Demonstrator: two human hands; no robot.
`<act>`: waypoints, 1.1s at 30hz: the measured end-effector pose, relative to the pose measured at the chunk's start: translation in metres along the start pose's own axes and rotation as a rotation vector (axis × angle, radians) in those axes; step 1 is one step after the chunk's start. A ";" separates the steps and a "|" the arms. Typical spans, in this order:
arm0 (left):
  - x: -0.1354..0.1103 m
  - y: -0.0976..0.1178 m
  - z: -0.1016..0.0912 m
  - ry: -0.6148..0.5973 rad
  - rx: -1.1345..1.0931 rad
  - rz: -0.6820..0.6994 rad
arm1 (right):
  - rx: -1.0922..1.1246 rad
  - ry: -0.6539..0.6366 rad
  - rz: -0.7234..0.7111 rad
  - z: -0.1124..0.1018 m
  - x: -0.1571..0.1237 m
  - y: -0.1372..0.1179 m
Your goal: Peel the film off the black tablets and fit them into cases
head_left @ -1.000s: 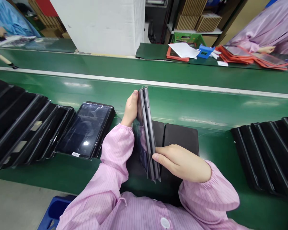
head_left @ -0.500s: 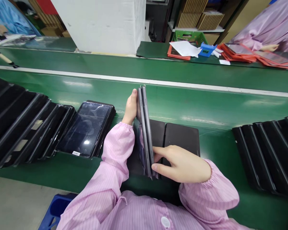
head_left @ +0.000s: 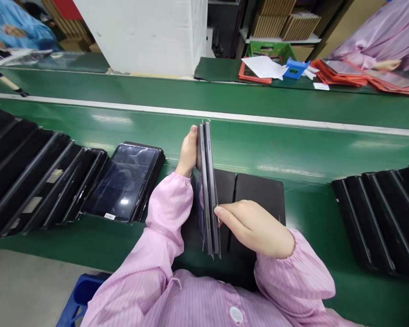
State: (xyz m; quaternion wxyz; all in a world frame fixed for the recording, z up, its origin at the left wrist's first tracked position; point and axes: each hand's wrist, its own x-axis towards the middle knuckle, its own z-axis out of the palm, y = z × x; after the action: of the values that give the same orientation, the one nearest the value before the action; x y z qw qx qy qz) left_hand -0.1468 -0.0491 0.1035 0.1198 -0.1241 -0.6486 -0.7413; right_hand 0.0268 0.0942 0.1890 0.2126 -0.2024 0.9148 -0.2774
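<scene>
Two grey tablets stand on edge, face to face and close together, in front of me. Clear film pokes out at their lower corners. My left hand is closed on their left side near the far end, with most of its fingers hidden behind them. Against the right face, nearer to me, my right hand touches the edge with thumb and forefinger brought together; whether it pinches film or the tablet itself is hard to see. Beneath the tablets lies an opened black folio case.
At left, a film-covered tablet lies on a black case beside a leaning row of black cases. Another row of cases leans at right. Beyond the white rail are orange-edged tablets, a blue holder and co-workers' sleeves.
My right hand has moved slightly away from me along the tablets' edge, and its spread thumb and forefinger have come together. The tablets have shifted slightly right in view.
</scene>
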 end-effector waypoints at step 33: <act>-0.013 0.025 0.011 -0.055 -0.049 0.017 | 0.080 -0.098 -0.073 -0.010 -0.008 0.009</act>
State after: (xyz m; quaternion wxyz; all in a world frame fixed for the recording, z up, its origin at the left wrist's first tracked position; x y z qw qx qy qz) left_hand -0.1258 -0.0416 0.1242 0.1050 -0.1527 -0.6321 -0.7524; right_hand 0.0264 0.1094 0.1942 0.2549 -0.2404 0.8834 -0.3110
